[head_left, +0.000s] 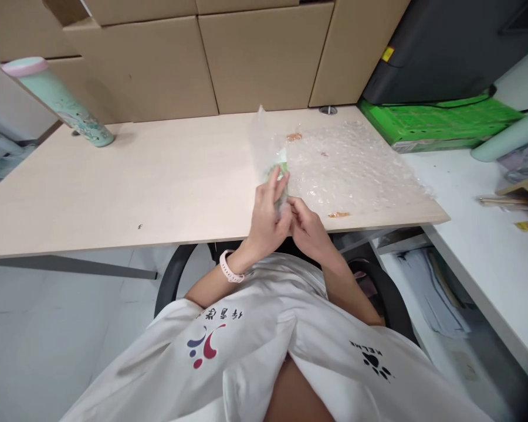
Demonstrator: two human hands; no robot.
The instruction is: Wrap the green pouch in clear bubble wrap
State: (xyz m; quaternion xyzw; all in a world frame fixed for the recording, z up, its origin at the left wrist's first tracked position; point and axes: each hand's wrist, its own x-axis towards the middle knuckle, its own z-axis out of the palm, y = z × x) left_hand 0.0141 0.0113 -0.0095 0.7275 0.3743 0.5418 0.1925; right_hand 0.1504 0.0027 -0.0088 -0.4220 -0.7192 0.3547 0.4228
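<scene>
Just above the desk's front edge, my left hand (270, 214) is closed over a small green and white item (283, 161) in clear plastic (261, 138). Its fingers lie across the item and hide much of it, so its kind is unclear. The plastic stands up in a translucent flap beyond the fingertips. My right hand (310, 231) meets the left from the right side, fingertips pinched together at the near end of the plastic. A sheet of bubble wrap (352, 170) lies flat to the right of both hands, with orange strips (338, 214) on it.
On the wooden desk (193, 176), a mint green tumbler (66, 102) with a pink lid stands at the far left. Cardboard boxes (264, 58) line the back. At right are a green box (440, 123) under a dark case (449, 53) and a white side table (488, 234).
</scene>
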